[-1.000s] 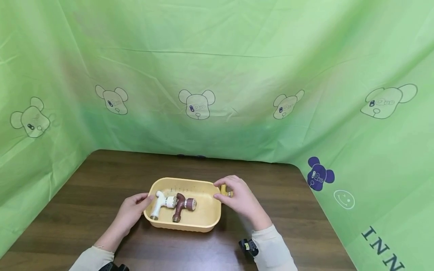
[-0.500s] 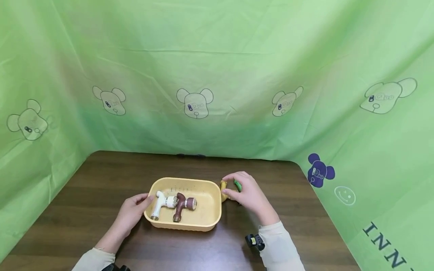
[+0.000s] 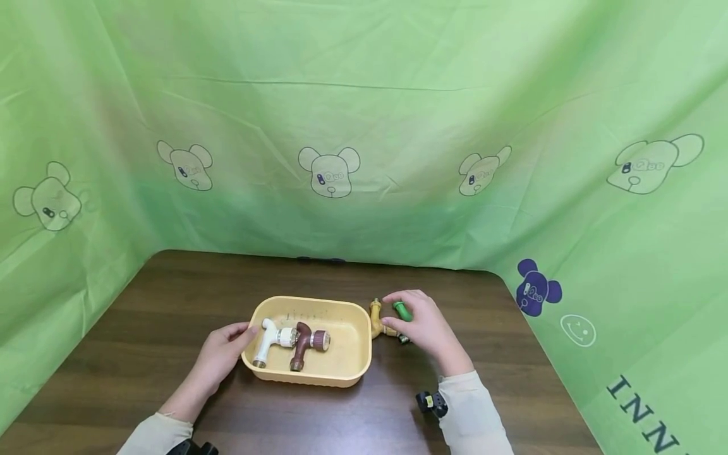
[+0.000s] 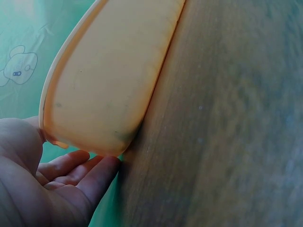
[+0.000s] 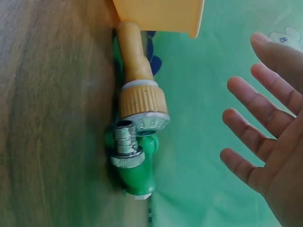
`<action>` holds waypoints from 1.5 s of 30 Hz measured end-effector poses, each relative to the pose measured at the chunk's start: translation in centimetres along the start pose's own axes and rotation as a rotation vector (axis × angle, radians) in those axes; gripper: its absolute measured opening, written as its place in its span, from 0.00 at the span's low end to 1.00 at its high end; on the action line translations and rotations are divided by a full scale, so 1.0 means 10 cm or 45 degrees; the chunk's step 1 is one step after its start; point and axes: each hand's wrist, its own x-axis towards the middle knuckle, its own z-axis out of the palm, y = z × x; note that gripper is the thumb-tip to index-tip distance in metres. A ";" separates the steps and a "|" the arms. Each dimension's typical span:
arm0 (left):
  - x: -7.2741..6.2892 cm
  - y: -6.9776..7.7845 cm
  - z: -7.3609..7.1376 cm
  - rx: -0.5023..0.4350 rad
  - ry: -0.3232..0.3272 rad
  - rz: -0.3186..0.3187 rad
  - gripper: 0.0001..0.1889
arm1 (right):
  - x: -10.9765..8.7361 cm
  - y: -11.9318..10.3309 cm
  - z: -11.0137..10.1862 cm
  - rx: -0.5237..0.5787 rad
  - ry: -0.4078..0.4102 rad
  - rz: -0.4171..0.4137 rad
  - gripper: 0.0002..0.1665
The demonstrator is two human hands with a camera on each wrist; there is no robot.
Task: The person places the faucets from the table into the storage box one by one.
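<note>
Beside the rounded plastic tray lies a ribbed-knobbed yellow tap.

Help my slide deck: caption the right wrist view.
Right hand poised clear of a yellow tap and a green tap outside a yellow tub.

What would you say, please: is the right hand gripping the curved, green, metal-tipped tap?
No, the right wrist view shows the right hand clear of the green tap.

Head view high, forward-down; wrist views close, rolled sideways; all share tray.
</note>
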 end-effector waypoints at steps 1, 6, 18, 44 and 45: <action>0.00 0.00 0.00 0.004 0.002 -0.001 0.27 | 0.00 0.01 0.00 -0.002 -0.003 0.005 0.22; 0.01 0.00 0.00 0.014 0.010 0.002 0.27 | 0.01 0.06 0.02 -0.021 -0.010 0.025 0.24; -0.02 0.02 -0.01 0.033 0.011 -0.008 0.27 | -0.01 0.17 0.05 -0.075 -0.013 0.046 0.25; -0.02 0.02 0.00 0.040 0.006 0.005 0.26 | -0.04 0.32 0.13 -0.199 -0.104 0.112 0.28; -0.02 0.02 0.00 0.041 0.005 0.005 0.26 | -0.04 0.32 0.13 -0.201 -0.105 0.116 0.28</action>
